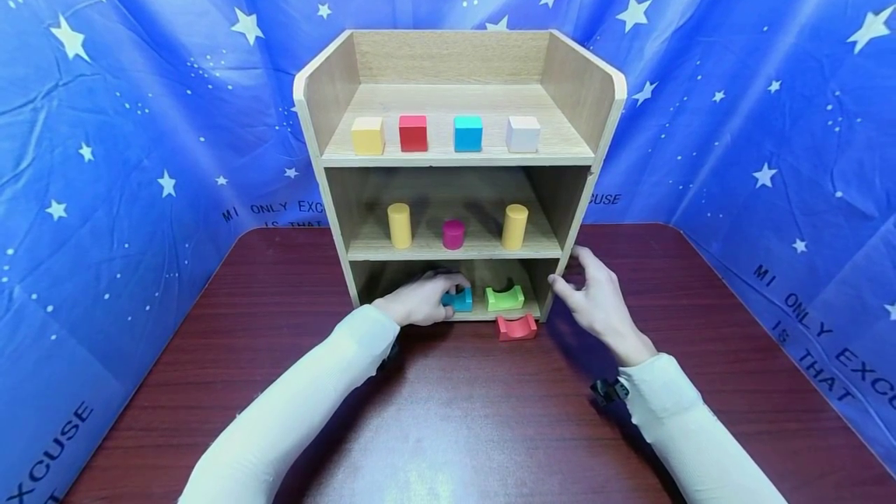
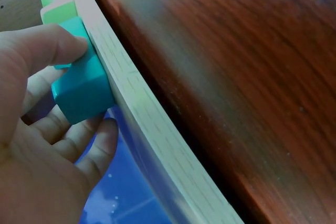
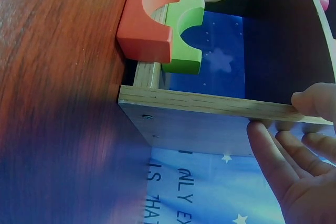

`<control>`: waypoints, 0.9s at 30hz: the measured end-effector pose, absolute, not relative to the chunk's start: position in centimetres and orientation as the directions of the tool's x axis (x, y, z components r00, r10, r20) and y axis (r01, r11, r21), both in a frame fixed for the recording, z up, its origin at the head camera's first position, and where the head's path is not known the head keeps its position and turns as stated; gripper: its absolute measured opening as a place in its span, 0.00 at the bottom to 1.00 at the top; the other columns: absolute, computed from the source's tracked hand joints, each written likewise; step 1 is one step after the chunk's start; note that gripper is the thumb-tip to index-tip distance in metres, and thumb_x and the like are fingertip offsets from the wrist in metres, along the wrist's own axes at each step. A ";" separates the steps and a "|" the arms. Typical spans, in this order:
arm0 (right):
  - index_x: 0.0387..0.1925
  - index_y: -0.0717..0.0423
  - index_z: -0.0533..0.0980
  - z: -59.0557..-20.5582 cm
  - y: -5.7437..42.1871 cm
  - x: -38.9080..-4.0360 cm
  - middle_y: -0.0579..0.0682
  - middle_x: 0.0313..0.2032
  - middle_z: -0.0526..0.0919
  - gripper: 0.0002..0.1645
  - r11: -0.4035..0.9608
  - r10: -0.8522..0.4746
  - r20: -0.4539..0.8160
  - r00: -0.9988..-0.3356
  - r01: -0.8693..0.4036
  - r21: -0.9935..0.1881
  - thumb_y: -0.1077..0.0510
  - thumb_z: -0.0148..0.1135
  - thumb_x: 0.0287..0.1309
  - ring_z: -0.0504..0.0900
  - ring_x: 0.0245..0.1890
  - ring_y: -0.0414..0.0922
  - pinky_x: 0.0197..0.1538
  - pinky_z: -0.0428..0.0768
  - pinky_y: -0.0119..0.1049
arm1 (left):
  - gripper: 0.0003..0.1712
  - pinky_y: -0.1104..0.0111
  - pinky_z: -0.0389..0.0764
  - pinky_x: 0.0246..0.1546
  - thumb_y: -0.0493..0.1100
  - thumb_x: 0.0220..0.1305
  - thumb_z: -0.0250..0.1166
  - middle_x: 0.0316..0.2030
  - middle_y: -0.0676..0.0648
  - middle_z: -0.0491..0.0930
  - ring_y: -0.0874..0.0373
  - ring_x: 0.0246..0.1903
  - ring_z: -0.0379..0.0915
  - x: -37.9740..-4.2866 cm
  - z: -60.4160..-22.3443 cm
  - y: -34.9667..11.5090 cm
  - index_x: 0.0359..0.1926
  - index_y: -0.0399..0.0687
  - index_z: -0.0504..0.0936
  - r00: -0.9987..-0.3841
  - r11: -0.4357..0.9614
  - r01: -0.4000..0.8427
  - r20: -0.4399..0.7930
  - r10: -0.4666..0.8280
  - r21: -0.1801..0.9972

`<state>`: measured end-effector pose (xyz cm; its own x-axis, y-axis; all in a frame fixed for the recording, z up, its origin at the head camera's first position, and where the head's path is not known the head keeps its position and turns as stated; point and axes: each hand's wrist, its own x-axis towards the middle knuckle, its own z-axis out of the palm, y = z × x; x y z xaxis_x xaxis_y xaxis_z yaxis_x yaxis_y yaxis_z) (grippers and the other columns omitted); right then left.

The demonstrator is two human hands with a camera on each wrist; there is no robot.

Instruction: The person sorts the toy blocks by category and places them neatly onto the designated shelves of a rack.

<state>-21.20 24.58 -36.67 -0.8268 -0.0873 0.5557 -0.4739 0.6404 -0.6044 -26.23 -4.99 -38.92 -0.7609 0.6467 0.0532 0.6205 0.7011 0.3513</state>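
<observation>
My left hand point(image 1: 424, 298) pinches a blue arch block point(image 2: 84, 82), thumb on its top and fingers beneath, at the front of the bottom shelf. Beside it on that shelf sits a green arch block point(image 1: 505, 299). A red arch block point(image 1: 516, 328) stands on the table against the front edge, its hollow facing up. My right hand point(image 1: 595, 298) holds the right side panel of the wooden shelf unit point(image 3: 210, 103), with the thumb at its front edge and the fingers along its outer face.
On the top shelf stand a yellow cube point(image 1: 368, 137), a red cube point(image 1: 413, 134), a blue cube point(image 1: 467, 134) and a white cube point(image 1: 523, 134). The middle shelf bears two yellow cylinders point(image 1: 400, 225) with a short magenta cylinder point(image 1: 453, 234) between them. A starry blue cloth point(image 1: 140, 138) surrounds the table.
</observation>
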 end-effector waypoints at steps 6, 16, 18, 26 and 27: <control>0.49 0.62 0.72 -36.7 24.6 -21.3 0.58 0.36 0.82 0.20 0.643 -0.086 0.557 -0.826 -0.473 -0.602 0.63 0.65 0.54 0.82 0.37 0.54 0.33 0.76 0.21 | 0.27 0.65 0.72 0.47 0.41 0.55 0.64 0.43 0.51 0.76 0.58 0.43 0.70 -26.2 -39.0 -5.0 0.58 0.55 0.73 -0.766 0.708 0.616 0.055 0.640 0.344; 0.49 0.62 0.72 -36.6 24.5 -21.2 0.58 0.35 0.82 0.21 0.651 -0.087 0.562 -0.823 -0.474 -0.593 0.64 0.66 0.53 0.82 0.37 0.53 0.33 0.82 0.39 | 0.32 0.62 0.68 0.57 0.43 0.53 0.67 0.51 0.47 0.75 0.54 0.56 0.67 -26.1 -38.9 -5.6 0.61 0.52 0.71 -0.762 0.703 0.630 0.090 0.641 0.332; 0.49 0.62 0.72 -36.6 24.5 -21.2 0.58 0.35 0.82 0.21 0.650 -0.088 0.562 -0.823 -0.475 -0.593 0.64 0.66 0.53 0.82 0.37 0.53 0.33 0.81 0.37 | 0.32 0.62 0.67 0.59 0.45 0.53 0.67 0.53 0.48 0.75 0.53 0.59 0.65 -26.0 -38.9 -5.7 0.61 0.52 0.71 -0.762 0.704 0.633 0.098 0.640 0.322; 0.48 0.62 0.72 -36.7 24.6 -21.3 0.59 0.35 0.82 0.20 0.642 -0.086 0.558 -0.825 -0.474 -0.602 0.64 0.65 0.54 0.82 0.37 0.55 0.34 0.80 0.29 | 0.32 0.62 0.66 0.60 0.46 0.53 0.67 0.62 0.49 0.68 0.54 0.66 0.57 -25.4 -38.7 -6.3 0.62 0.54 0.71 -0.772 0.719 0.628 0.118 0.625 0.299; 0.48 0.62 0.72 -36.7 24.6 -21.3 0.59 0.35 0.82 0.20 0.643 -0.085 0.557 -0.826 -0.473 -0.603 0.64 0.65 0.54 0.82 0.37 0.55 0.34 0.80 0.30 | 0.32 0.62 0.67 0.60 0.46 0.53 0.67 0.62 0.49 0.68 0.54 0.66 0.57 -25.3 -38.7 -6.3 0.62 0.55 0.71 -0.773 0.722 0.627 0.118 0.624 0.291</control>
